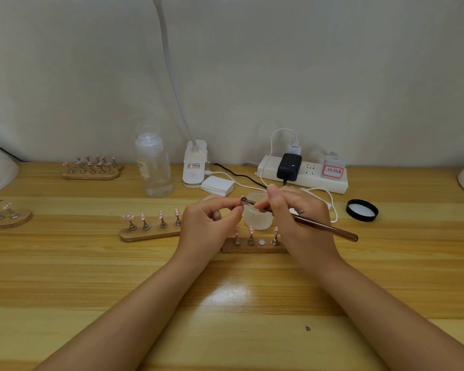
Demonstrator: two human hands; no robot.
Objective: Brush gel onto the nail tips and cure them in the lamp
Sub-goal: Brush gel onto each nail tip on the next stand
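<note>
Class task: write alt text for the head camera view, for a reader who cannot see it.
The left hand pinches a nail tip while the right hand strokes it with a brush, above a small gel jar on a wooden table.

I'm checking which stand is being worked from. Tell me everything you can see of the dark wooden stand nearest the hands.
The dark stand is a low bar of brown wood, darker than the pale stand to its left. It lies flat on the table, just in front of the frosted jar. Three small metal pegs stand upright on it, each topped with a pink nail tip. One spot is vacant and shows a round silver disc. The left hand and right hand hide its ends; whether they touch it is unclear.
</note>
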